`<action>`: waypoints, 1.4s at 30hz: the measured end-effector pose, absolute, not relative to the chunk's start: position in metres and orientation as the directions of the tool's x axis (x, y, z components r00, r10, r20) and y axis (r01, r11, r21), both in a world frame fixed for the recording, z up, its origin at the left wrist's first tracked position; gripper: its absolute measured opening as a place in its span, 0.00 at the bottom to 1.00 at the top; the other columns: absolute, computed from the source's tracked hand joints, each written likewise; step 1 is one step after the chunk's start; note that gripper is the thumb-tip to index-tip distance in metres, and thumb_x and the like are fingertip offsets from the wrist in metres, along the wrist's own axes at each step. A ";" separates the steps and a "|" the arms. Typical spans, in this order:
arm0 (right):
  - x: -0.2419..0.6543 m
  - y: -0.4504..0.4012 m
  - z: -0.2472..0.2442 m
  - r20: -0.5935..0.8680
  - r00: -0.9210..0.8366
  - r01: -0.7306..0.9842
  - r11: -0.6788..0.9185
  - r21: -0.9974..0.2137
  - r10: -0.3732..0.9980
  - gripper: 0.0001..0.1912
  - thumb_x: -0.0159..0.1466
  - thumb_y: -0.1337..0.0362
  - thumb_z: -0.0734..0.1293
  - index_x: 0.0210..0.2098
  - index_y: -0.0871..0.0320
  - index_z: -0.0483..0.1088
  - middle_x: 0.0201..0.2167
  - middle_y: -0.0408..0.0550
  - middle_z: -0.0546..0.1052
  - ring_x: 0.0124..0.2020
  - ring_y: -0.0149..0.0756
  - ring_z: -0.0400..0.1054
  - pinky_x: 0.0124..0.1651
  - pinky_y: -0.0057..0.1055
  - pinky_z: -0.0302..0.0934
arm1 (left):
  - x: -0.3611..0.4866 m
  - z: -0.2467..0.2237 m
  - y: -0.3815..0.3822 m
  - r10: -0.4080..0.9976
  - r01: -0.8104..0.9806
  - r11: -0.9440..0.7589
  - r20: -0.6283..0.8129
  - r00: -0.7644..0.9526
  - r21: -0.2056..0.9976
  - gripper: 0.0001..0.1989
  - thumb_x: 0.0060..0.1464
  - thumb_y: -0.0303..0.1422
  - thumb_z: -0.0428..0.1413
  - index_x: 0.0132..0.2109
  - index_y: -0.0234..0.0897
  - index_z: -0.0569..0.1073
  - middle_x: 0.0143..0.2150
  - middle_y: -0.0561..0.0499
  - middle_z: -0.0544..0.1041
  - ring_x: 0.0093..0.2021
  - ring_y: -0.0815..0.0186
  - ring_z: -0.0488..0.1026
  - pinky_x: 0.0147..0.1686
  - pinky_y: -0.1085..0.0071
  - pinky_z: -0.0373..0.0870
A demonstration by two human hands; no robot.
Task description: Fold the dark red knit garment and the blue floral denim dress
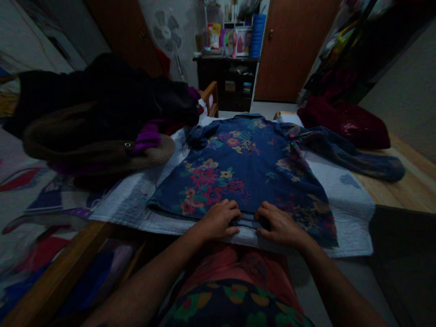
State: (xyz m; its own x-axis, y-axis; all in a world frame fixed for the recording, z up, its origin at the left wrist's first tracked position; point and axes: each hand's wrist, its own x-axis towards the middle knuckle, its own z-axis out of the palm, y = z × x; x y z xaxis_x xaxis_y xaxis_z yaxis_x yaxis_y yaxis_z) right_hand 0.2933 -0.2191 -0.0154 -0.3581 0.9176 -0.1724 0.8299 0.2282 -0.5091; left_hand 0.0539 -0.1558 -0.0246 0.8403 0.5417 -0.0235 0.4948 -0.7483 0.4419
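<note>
"Where's the shirt point(255, 168)?"

"Right in front of me, spread on a white pad point(357, 231). My left hand point(223, 220) and right hand point(277, 222) sit near each other at the middle of its hem point(248, 212), with most of the shirt beyond them."

"Got hold of it?"

"Both hands are half curled, thumbs apart from the fingers, fingertips touching the hem. Whether any cloth is pinched, I can't tell."

"What can't you make out?"

"The hem beneath my fingers, and the end of the left sleeve point(202, 136), which is bunched up. Left of the shirt, the pile point(112, 100) of clothes is so dark that its pieces run together."

"Which way does the shirt point?"

"Collar point(250, 115) away from me, hem toward me, so its long axis runs out ahead. The right sleeve point(354, 153) stretches sideways onto a wooden table point(408, 190). Maroon cloth point(363, 127) lies just past that sleeve; a cabinet point(209, 75) stands well beyond the collar."
</note>
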 end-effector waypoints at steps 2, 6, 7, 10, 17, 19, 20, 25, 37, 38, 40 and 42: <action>0.291 -0.221 -0.012 -0.173 -0.376 0.834 0.252 -0.490 0.910 0.11 0.56 0.66 0.67 0.39 0.56 0.68 0.40 0.47 0.67 0.41 0.37 0.63 0.42 0.29 0.55 | 0.057 -0.022 -0.156 0.544 0.515 -0.758 -0.048 0.838 0.400 0.11 0.51 0.38 0.60 0.41 0.41 0.72 0.43 0.51 0.69 0.44 0.61 0.65 0.39 0.68 0.63; 0.291 -0.217 -0.014 -0.185 -0.367 0.841 0.241 -0.484 0.912 0.04 0.61 0.69 0.61 0.35 0.57 0.68 0.37 0.46 0.67 0.39 0.34 0.63 0.41 0.29 0.54 | 0.065 -0.018 -0.161 0.548 0.538 -0.794 -0.049 0.835 0.282 0.09 0.52 0.36 0.58 0.41 0.41 0.71 0.43 0.50 0.70 0.43 0.60 0.65 0.39 0.66 0.63; 0.291 -0.215 -0.015 -0.191 -0.365 0.841 0.235 -0.487 0.911 0.05 0.63 0.69 0.60 0.33 0.57 0.67 0.36 0.46 0.67 0.38 0.34 0.63 0.40 0.29 0.54 | 0.067 -0.017 -0.163 0.559 0.551 -0.797 -0.041 0.828 0.248 0.09 0.52 0.36 0.58 0.41 0.41 0.70 0.43 0.49 0.70 0.43 0.59 0.65 0.39 0.64 0.63; 0.294 -0.208 -0.019 -0.199 -0.368 0.827 0.223 -0.515 0.908 0.09 0.67 0.67 0.57 0.31 0.57 0.65 0.34 0.46 0.67 0.35 0.32 0.63 0.38 0.28 0.55 | 0.075 -0.016 -0.171 0.596 0.589 -0.787 -0.017 0.803 0.184 0.11 0.53 0.37 0.57 0.43 0.40 0.69 0.43 0.47 0.70 0.43 0.57 0.65 0.40 0.62 0.64; 0.297 -0.205 -0.018 -0.197 -0.376 0.796 0.207 -0.568 0.905 0.09 0.67 0.67 0.56 0.31 0.57 0.64 0.33 0.45 0.67 0.34 0.31 0.63 0.37 0.27 0.55 | 0.078 -0.027 -0.168 0.626 0.604 -0.757 0.011 0.780 0.249 0.13 0.51 0.25 0.54 0.44 0.40 0.69 0.43 0.49 0.73 0.43 0.59 0.66 0.39 0.65 0.63; 0.294 -0.207 -0.016 -0.200 -0.341 0.822 0.188 -0.538 0.919 0.05 0.64 0.65 0.60 0.31 0.57 0.65 0.33 0.44 0.68 0.33 0.31 0.63 0.35 0.28 0.53 | 0.075 -0.032 -0.163 0.626 0.580 -0.741 0.038 0.779 0.340 0.11 0.53 0.26 0.54 0.44 0.41 0.70 0.42 0.50 0.74 0.43 0.61 0.67 0.40 0.66 0.62; 0.291 -0.209 -0.016 -0.191 -0.326 0.836 0.187 -0.517 0.926 0.03 0.63 0.64 0.63 0.32 0.56 0.65 0.33 0.44 0.68 0.32 0.32 0.63 0.35 0.28 0.52 | 0.074 -0.034 -0.160 0.630 0.568 -0.727 0.047 0.775 0.386 0.09 0.54 0.27 0.54 0.44 0.41 0.70 0.42 0.51 0.74 0.43 0.62 0.67 0.40 0.67 0.62; 0.271 -0.215 -0.024 -0.043 -0.260 0.874 0.217 -0.436 0.965 0.13 0.57 0.61 0.69 0.39 0.57 0.65 0.37 0.48 0.71 0.37 0.38 0.64 0.38 0.31 0.55 | 0.071 -0.042 -0.151 0.649 0.529 -0.652 0.040 0.759 0.544 0.05 0.60 0.34 0.53 0.38 0.39 0.73 0.37 0.52 0.76 0.40 0.64 0.69 0.39 0.69 0.62; 0.269 -0.199 -0.035 -0.057 -0.264 0.687 0.146 -0.712 0.963 0.09 0.60 0.69 0.62 0.37 0.58 0.74 0.35 0.48 0.77 0.38 0.36 0.70 0.41 0.28 0.59 | 0.071 -0.043 -0.145 0.682 0.481 -0.480 -0.033 0.731 0.734 0.07 0.57 0.34 0.54 0.40 0.39 0.76 0.38 0.52 0.78 0.42 0.64 0.71 0.42 0.71 0.62; 0.269 -0.198 -0.035 -0.058 -0.273 0.677 0.149 -0.720 0.960 0.09 0.61 0.69 0.62 0.36 0.59 0.74 0.35 0.48 0.77 0.37 0.35 0.69 0.40 0.28 0.59 | 0.072 -0.042 -0.144 0.672 0.477 -0.490 -0.033 0.740 0.729 0.08 0.58 0.34 0.53 0.38 0.39 0.77 0.38 0.52 0.78 0.42 0.64 0.71 0.42 0.70 0.62; 0.268 -0.197 -0.034 -0.064 -0.271 0.678 0.143 -0.721 0.960 0.09 0.61 0.68 0.62 0.35 0.59 0.74 0.34 0.48 0.76 0.36 0.35 0.69 0.39 0.27 0.58 | 0.073 -0.041 -0.143 0.661 0.476 -0.506 -0.031 0.750 0.719 0.10 0.59 0.35 0.52 0.38 0.38 0.77 0.37 0.51 0.77 0.41 0.64 0.70 0.43 0.70 0.61; 0.265 -0.197 -0.034 -0.077 -0.256 0.699 0.129 -0.703 0.964 0.08 0.60 0.67 0.62 0.33 0.59 0.73 0.32 0.47 0.76 0.35 0.34 0.68 0.38 0.27 0.57 | 0.074 -0.040 -0.144 0.654 0.481 -0.524 -0.030 0.756 0.702 0.12 0.61 0.35 0.50 0.37 0.38 0.77 0.36 0.52 0.77 0.40 0.65 0.70 0.43 0.70 0.61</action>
